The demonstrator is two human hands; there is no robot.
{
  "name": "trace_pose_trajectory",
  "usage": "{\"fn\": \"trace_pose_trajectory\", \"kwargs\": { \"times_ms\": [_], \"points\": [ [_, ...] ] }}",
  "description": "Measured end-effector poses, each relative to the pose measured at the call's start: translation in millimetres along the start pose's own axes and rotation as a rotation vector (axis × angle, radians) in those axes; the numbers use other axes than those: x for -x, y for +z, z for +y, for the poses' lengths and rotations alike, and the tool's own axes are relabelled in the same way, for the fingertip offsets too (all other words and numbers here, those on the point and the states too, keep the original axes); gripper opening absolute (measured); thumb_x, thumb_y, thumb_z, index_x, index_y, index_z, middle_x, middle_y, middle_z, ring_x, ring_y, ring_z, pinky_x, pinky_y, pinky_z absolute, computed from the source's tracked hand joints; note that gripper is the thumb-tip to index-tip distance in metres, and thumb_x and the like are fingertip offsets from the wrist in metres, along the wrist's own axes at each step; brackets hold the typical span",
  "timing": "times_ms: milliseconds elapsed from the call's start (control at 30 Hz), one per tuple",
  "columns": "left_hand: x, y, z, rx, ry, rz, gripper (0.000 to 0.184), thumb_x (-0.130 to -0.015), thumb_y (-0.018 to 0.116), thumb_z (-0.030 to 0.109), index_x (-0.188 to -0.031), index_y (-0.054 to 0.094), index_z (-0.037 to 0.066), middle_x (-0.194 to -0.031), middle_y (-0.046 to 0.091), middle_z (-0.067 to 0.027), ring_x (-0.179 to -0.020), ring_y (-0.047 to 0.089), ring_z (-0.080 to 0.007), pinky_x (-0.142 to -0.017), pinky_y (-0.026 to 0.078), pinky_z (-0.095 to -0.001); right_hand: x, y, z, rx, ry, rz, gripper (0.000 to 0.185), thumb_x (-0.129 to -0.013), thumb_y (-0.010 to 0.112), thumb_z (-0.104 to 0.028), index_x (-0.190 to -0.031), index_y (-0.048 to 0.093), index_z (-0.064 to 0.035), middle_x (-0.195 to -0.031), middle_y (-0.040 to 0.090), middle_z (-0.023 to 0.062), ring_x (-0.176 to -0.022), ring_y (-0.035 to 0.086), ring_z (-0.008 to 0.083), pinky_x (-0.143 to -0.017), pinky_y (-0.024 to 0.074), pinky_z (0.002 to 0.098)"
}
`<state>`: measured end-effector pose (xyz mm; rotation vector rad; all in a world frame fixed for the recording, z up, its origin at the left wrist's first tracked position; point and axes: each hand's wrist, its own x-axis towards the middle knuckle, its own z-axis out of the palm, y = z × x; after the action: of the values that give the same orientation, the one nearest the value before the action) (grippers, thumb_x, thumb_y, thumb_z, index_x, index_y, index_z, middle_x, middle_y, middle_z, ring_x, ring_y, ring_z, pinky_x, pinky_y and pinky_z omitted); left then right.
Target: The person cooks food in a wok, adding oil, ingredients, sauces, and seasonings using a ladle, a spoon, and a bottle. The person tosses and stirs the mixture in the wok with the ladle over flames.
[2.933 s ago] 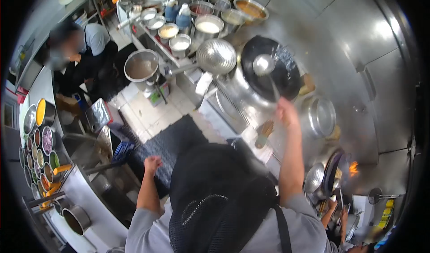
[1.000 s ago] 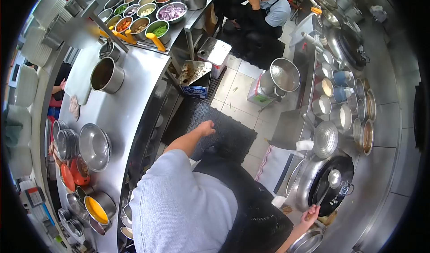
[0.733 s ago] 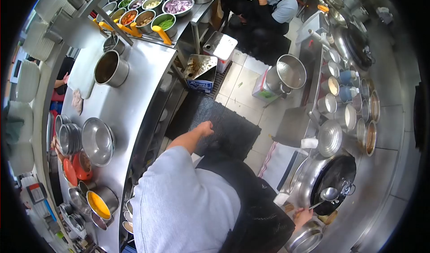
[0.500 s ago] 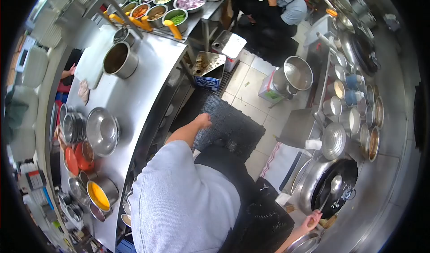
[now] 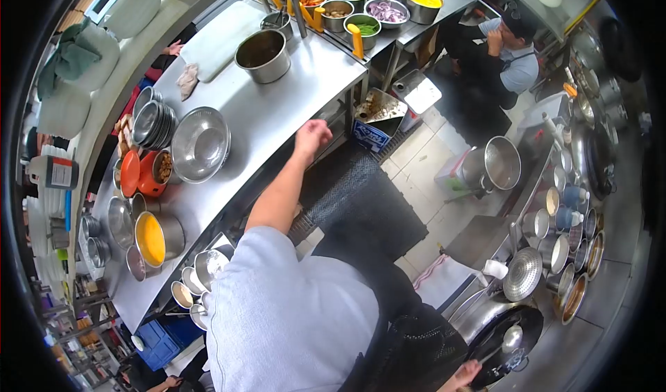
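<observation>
A long-handled silver metal ladle (image 5: 512, 338) lies to the lower right, its round bowl over the dark inside of a round black wok (image 5: 496, 333); whether the bowl touches the metal beneath cannot be told. The person's right hand (image 5: 465, 376), at the bottom edge of the view, is closed around the near end of the handle, though the fingers are small and partly blurred. From that hand the ladle points up and to the right, its long axis slanting across the near side of the wok, so the bowl sits just beyond the right hand and well apart from the left. The left hand (image 5: 313, 137) is stretched out the opposite way, up and to the left, in front of the edge of a long stainless steel counter (image 5: 243, 132). Its fingers are loosely curled, with nothing seen between them; whether it touches the counter cannot be told. Just to its right, lower down, stands an open metal tin with a blue label (image 5: 372, 134). Beside the wok, farther from the right hand than the ladle's bowl, is a round silver perforated strainer (image 5: 522, 275). Between the two hands come the person's grey sleeve (image 5: 291, 309) and black apron (image 5: 374, 288).
</observation>
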<state>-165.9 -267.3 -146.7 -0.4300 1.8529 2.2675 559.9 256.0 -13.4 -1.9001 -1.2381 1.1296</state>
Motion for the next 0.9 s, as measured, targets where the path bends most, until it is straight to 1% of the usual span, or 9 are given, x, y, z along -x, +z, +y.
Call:
{"fn": "trace_pose_trajectory", "kwargs": {
  "times_ms": [200, 400, 433, 467, 533, 700, 767, 800, 900],
  "points": [
    [-3.0, -53.6, 48.0, -0.056, 0.026, 0.444, 0.027, -0.103, 0.066, 0.031, -0.099, 0.06, 0.005, -0.079, 0.065, -0.0026, -0.061, 0.058, -0.0129, -0.062, 0.053, -0.0278, 13.8, -6.6, 2.7, 0.072, -0.044, 0.03, 0.033, -0.102, 0.057, -0.02, -0.13, 0.05, -0.0036, -0.07, 0.056, 0.005, -0.054, 0.053, 0.0158, -0.05, 0.0465, 0.0327],
    [21.0, -38.0, 6.7, -0.702, 0.171, 0.349, 0.033, -0.092, 0.067, 0.026, -0.072, 0.054, 0.003, -0.064, 0.057, -0.0084, -0.059, 0.048, -0.0179, -0.06, 0.045, -0.0414, -14.1, -54.5, 4.9, -0.394, 0.105, -0.093, 0.028, -0.104, 0.058, -0.023, -0.125, 0.053, -0.0053, -0.073, 0.056, 0.0026, -0.058, 0.053, 0.0137, -0.053, 0.0465, 0.0303],
    [25.5, -25.0, -4.8, -0.716, 0.2, 0.31, 0.031, -0.089, 0.067, 0.024, -0.071, 0.053, 0.002, -0.061, 0.054, -0.0107, -0.058, 0.048, -0.0183, -0.061, 0.046, -0.0417, -19.2, -50.7, 19.5, -0.384, -0.037, -0.101, 0.028, -0.104, 0.058, -0.024, -0.124, 0.053, -0.0056, -0.074, 0.056, 0.0022, -0.059, 0.053, 0.0133, -0.054, 0.0464, 0.03],
    [29.5, -12.4, -17.5, -0.727, 0.229, 0.273, 0.029, -0.086, 0.067, 0.022, -0.07, 0.052, 0.002, -0.059, 0.052, -0.0131, -0.058, 0.048, -0.0188, -0.061, 0.047, -0.042, -18.8, -38.8, 41.9, -0.165, -0.658, 0.068, 0.027, -0.104, 0.059, -0.025, -0.123, 0.054, -0.0059, -0.074, 0.056, 0.0018, -0.06, 0.053, 0.0129, -0.055, 0.0464, 0.0296],
    [27.6, 4.0, -36.2, -0.85, 0.247, 0.159, 0.023, -0.083, 0.065, 0.017, -0.072, 0.051, 0.002, -0.062, 0.056, -0.0164, -0.057, 0.053, -0.0236, -0.062, 0.048, -0.042, -58.1, -30.4, 57.2, -0.477, 0.163, -0.192, 0.047, -0.104, 0.056, -0.019, -0.145, 0.044, -0.0012, -0.08, 0.061, 0.008, -0.062, 0.06, 0.0185, -0.054, 0.05, 0.0312],
    [33.7, 26.1, -23.8, -0.878, 0.346, 0.178, 0.011, -0.085, 0.062, 0.01, -0.08, 0.055, 0.003, -0.069, 0.061, -0.0161, -0.062, 0.06, -0.0286, -0.065, 0.05, -0.0434, -45.9, -30.0, 57.8, 0.088, 0.071, -0.059, 0.025, -0.1, 0.059, -0.024, -0.114, 0.054, -0.0038, -0.071, 0.055, 0.0075, -0.056, 0.054, 0.0186, -0.053, 0.0493, 0.036],
    [22.0, 26.6, -29.8, -0.853, 0.484, 0.216, 0.007, -0.088, 0.061, 0.009, -0.087, 0.059, 0.003, -0.073, 0.064, -0.0142, -0.065, 0.063, -0.0269, -0.066, 0.051, -0.0421, -46.5, -55.5, 39.4, -0.092, 0.292, -0.281, 0.021, -0.099, 0.06, -0.026, -0.101, 0.058, -0.0048, -0.067, 0.053, 0.0072, -0.054, 0.051, 0.0186, -0.053, 0.049, 0.0379],
    [13.4, 27.7, -32.8, -0.818, 0.631, 0.221, 0.006, -0.092, 0.06, 0.008, -0.093, 0.063, 0.003, -0.077, 0.068, -0.0122, -0.069, 0.066, -0.0253, -0.067, 0.053, -0.0409, -36.3, -70.1, 10.5, -0.627, 0.402, -0.598, 0.028, -0.098, 0.063, -0.034, -0.092, 0.061, -0.0074, -0.074, 0.059, 0.0064, -0.058, 0.054, 0.0182, -0.063, 0.0518, 0.0401],
    [6.7, 43.5, -27.1, -0.459, 0.335, 0.079, 0.021, -0.102, 0.061, 0.016, -0.113, 0.07, 0.0, -0.088, 0.076, -0.0103, -0.078, 0.072, -0.0164, -0.073, 0.056, -0.0307, -17.2, -50.1, -17.8, -0.17, 0.158, -0.17, 0.028, -0.098, 0.064, -0.035, -0.095, 0.062, -0.0072, -0.076, 0.06, 0.006, -0.063, 0.055, 0.0184, -0.067, 0.0515, 0.0401]
  ]
}}
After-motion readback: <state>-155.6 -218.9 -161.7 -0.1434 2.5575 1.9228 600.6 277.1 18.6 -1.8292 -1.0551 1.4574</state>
